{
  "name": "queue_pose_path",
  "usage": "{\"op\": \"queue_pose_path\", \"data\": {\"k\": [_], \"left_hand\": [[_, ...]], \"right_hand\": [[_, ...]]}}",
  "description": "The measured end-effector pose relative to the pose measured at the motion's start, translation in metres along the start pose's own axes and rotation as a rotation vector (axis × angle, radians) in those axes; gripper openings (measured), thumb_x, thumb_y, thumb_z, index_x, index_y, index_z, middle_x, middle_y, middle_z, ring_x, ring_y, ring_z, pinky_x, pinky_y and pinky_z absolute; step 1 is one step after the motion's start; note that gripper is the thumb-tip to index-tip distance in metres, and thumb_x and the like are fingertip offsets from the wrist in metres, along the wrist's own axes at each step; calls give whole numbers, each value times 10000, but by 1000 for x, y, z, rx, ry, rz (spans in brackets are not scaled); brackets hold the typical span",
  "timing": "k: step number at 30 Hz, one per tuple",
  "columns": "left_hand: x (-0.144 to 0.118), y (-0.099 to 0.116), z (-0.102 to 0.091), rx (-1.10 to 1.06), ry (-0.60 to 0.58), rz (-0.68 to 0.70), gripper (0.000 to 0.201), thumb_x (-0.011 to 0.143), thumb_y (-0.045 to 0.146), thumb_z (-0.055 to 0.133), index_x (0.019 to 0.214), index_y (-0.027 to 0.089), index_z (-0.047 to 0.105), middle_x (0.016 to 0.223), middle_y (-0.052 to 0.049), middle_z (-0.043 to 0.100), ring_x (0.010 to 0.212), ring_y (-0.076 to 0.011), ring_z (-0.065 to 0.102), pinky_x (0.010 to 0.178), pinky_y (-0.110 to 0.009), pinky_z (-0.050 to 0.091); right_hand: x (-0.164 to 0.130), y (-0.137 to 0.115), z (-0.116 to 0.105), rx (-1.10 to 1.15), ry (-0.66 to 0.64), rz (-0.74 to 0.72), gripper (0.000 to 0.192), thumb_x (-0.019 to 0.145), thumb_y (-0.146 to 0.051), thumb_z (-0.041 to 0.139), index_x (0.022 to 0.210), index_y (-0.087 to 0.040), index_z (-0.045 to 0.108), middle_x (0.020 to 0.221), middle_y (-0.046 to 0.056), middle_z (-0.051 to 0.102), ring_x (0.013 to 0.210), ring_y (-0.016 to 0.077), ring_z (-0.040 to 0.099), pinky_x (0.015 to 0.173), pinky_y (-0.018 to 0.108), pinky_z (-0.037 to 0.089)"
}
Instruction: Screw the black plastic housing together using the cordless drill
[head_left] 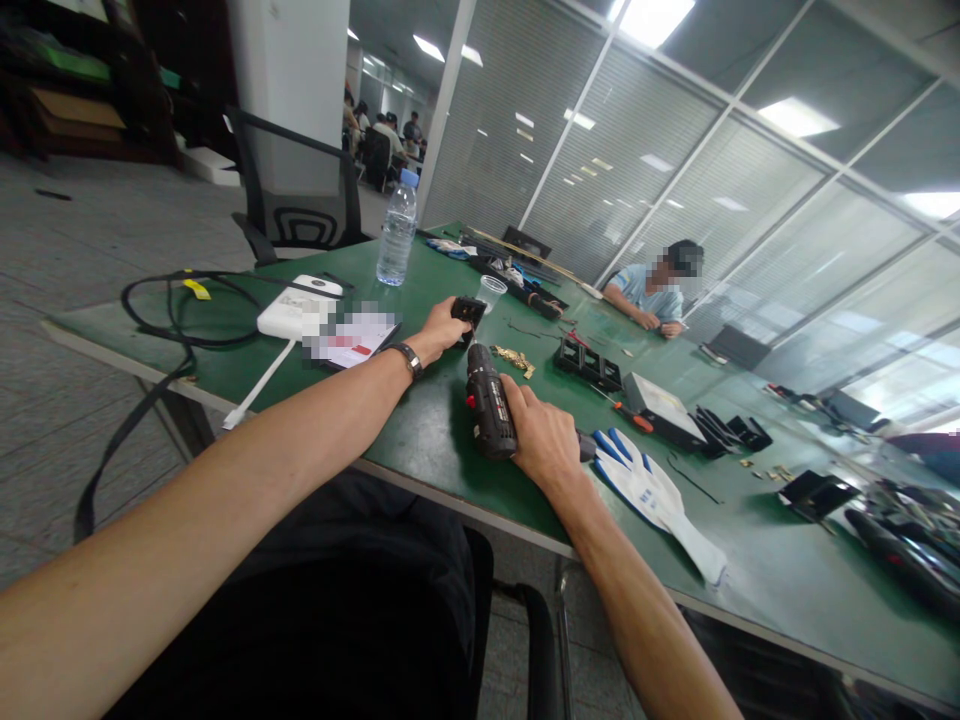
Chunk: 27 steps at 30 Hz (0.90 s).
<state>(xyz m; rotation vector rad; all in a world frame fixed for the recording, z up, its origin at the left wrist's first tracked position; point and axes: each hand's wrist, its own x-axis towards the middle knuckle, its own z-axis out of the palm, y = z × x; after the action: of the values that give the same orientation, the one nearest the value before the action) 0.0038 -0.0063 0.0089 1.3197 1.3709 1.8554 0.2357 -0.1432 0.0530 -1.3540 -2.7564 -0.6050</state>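
Our right hand (544, 440) wraps its fingers around a black cordless drill (489, 405) standing on the green table (420, 430). Our left hand (442, 328) reaches further out, fingers gripping a small black part (469, 312) beside a clear plastic cup (491, 292).

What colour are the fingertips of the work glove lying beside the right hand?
Blue; the rest of the glove is white. It shows in the head view, just right of the right hand on the drill.

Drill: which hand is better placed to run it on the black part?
Right. The right hand already wraps the drill, its bit aimed at the small black part. The left hand is gripping that part on the green table, steadying it.
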Motion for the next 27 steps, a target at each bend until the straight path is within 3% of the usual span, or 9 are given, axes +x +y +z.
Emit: {"op": "queue_pose_path", "data": {"k": [11,27], "left_hand": [[2,-5,0,11,-8,8,288,572,132,648,858,161,631,824,-26,657,776,-168,569,700,-276,435],[1,-3,0,-25,-12,-21,293,556,127,660,845,164,632,787,-18,642,759,-166,560,743,-296,443]], "right_hand": [[0,1,2,0,29,-6,678,897,-376,477,1483,-260,156,1214,97,565,918,249,624,727,336,444],[0,-2,-6,-17,-47,23,666,917,-355,455,1494,-256,138,1236,123,554,1000,256,607,791,341,442]]}}
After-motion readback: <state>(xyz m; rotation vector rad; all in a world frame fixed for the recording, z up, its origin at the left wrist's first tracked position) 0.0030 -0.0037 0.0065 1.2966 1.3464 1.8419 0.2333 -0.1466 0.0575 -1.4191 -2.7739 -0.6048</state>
